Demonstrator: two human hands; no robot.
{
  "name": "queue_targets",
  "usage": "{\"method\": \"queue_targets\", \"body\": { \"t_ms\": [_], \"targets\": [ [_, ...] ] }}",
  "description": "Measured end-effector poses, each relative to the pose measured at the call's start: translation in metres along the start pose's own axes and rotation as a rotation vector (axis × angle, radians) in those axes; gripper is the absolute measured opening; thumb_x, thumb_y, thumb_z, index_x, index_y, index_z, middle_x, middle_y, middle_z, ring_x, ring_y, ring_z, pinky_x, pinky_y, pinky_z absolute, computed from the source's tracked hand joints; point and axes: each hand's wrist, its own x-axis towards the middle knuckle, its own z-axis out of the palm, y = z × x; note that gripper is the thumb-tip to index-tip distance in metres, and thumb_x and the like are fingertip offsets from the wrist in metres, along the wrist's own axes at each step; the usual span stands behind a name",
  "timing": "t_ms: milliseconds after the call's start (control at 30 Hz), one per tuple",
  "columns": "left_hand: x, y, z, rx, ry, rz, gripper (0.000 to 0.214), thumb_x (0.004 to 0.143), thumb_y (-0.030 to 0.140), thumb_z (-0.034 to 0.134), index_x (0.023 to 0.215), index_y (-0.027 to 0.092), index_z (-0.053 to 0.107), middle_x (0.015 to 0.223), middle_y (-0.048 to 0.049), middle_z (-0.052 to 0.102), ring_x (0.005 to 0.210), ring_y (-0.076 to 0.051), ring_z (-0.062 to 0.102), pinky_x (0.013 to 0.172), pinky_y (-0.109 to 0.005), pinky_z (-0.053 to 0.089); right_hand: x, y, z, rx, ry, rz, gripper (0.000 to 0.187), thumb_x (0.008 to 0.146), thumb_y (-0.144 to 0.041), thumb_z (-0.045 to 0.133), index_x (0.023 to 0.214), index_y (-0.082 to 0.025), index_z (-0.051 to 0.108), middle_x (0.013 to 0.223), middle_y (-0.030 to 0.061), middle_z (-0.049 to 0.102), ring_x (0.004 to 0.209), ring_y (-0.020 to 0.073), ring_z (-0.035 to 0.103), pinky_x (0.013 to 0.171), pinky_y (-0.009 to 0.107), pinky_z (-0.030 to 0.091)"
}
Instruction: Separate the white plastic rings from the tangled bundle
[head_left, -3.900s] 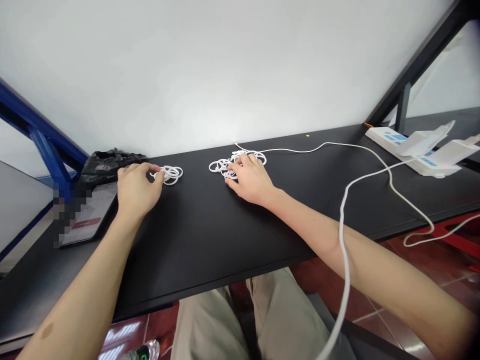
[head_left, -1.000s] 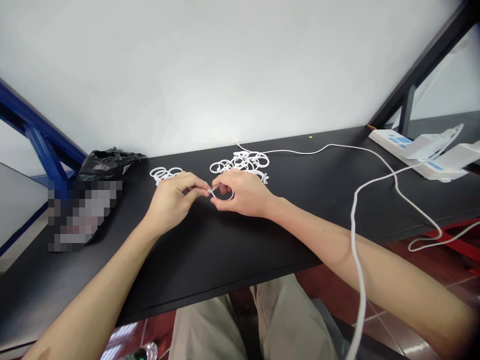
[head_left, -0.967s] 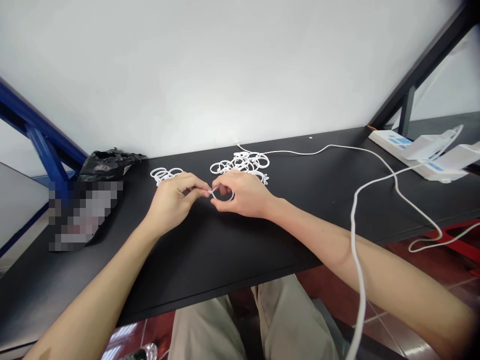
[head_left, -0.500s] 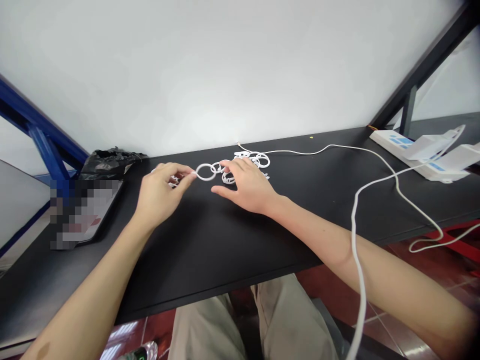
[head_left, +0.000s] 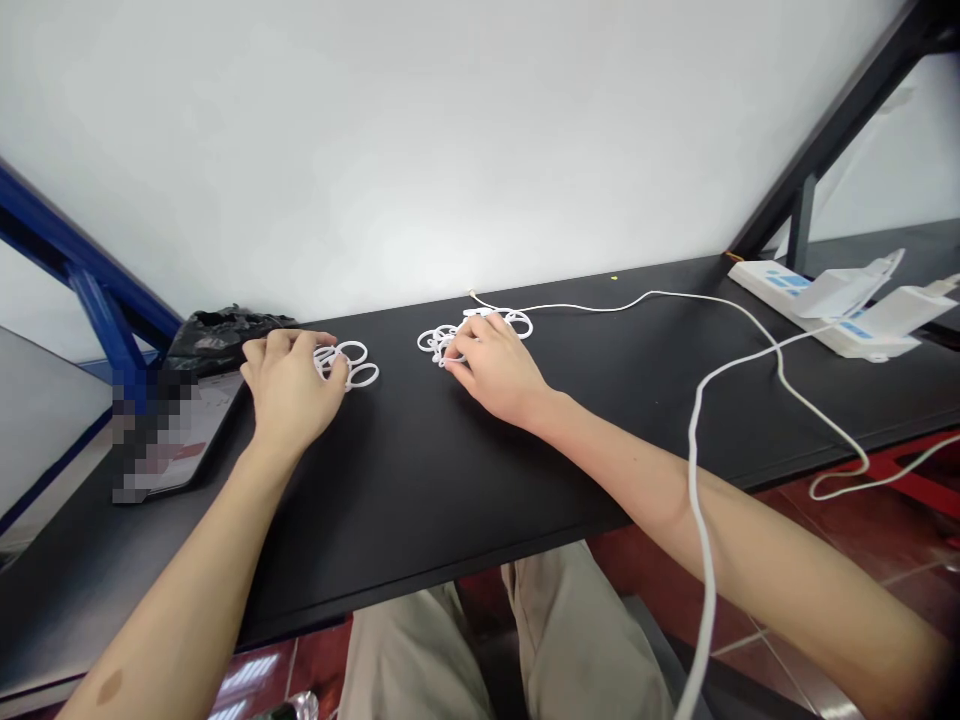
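Note:
Several thin white rings (head_left: 364, 376) lie in a loose cluster at the left of the black table. My left hand (head_left: 292, 390) is over that cluster, thumb and fingers apart, its palm hiding some rings. A second pile of white rings (head_left: 429, 341) lies near the wall at mid-table. There my right hand (head_left: 502, 365) has its thumb and index finger pinched together on a white ring at the pile's near edge. The other fingers rest over the pile and cover part of it.
A crumpled black plastic bag (head_left: 217, 335) and a partly blurred dark flat object (head_left: 214, 430) lie at left. A white power strip with adapters (head_left: 817, 315) stands at right. One white cable (head_left: 701, 520) crosses in front of my right forearm.
My left hand has moved left and let go of the ring it held, which now lies in the left cluster. My right hand has gone from spread fingers to a pinch.

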Motion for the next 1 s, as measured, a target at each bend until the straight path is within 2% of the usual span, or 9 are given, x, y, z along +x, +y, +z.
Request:
{"method": "queue_targets", "body": {
  "t_ms": [100,200,267,467,667,833,1000],
  "targets": [
    [-0.006,0.017,0.0,-0.152,0.002,0.179,0.028,0.091,0.038,0.054,0.105,0.018,0.068,0.11,-0.0119,0.066,0.11,-0.032,0.053,0.099,-0.047,0.042,0.0,-0.002,0.0,0.047,0.048,-0.039,0.013,0.095,-0.023,0.058,0.093,-0.016,0.069,0.102,0.0092,0.06,0.101,0.0238,0.049,0.092,0.039,0.042],
    [-0.013,0.032,0.002,-0.303,-0.086,0.366,0.025,0.093,0.038,0.054,0.105,0.02,0.066,0.101,-0.0063,0.069,0.099,-0.024,0.059,0.091,-0.038,0.046,-0.001,-0.003,0.001,0.087,0.051,-0.066,0.012,0.095,-0.024,0.059,0.092,-0.016,0.068,0.101,0.0085,0.059,0.098,0.0223,0.05,0.089,0.037,0.042],
    [-0.018,0.039,0.003,-0.352,-0.135,0.42,0.024,0.092,0.038,0.055,0.105,0.02,0.065,0.097,-0.0046,0.07,0.093,-0.022,0.06,0.085,-0.035,0.048,-0.001,-0.005,0.002,0.117,0.037,-0.085,0.012,0.095,-0.025,0.059,0.093,-0.016,0.067,0.099,0.0078,0.059,0.095,0.021,0.051,0.085,0.035,0.042],
    [-0.023,0.045,0.001,-0.351,-0.153,0.426,0.022,0.093,0.039,0.056,0.097,0.021,0.066,0.087,-0.0031,0.07,0.084,-0.02,0.06,0.077,-0.032,0.048,-0.003,-0.009,0.002,0.177,0.017,-0.175,0.012,0.096,-0.023,0.057,0.091,-0.016,0.066,0.096,0.0065,0.06,0.092,0.0192,0.052,0.082,0.032,0.042],
    [-0.021,0.043,0.0,-0.346,-0.201,0.408,0.021,0.093,0.036,0.052,0.095,0.022,0.067,0.086,-0.003,0.069,0.082,-0.02,0.06,0.075,-0.031,0.048,-0.005,-0.009,0.001,0.182,-0.031,-0.183,0.011,0.093,-0.022,0.059,0.098,-0.017,0.066,0.1,0.008,0.06,0.099,0.0222,0.051,0.084,0.035,0.045],
    [-0.019,0.041,0.001,-0.315,-0.175,0.365,0.019,0.091,0.033,0.052,0.093,0.021,0.067,0.084,-0.0029,0.068,0.084,-0.02,0.061,0.077,-0.031,0.048,-0.006,-0.008,0.0,0.174,-0.047,-0.125,0.036,0.086,-0.02,0.059,0.122,-0.014,0.059,0.117,0.0128,0.055,0.107,0.0257,0.051,0.091,0.041,0.047],
    [-0.018,0.041,0.0,-0.296,-0.189,0.332,0.019,0.091,0.034,0.052,0.093,0.021,0.067,0.085,-0.0026,0.068,0.086,-0.02,0.061,0.078,-0.031,0.048,-0.005,-0.006,0.002,0.123,-0.111,-0.08,0.05,0.082,-0.008,0.052,0.132,-0.014,0.054,0.125,0.0135,0.054,0.113,0.0265,0.05,0.096,0.044,0.047]
  ]
}}
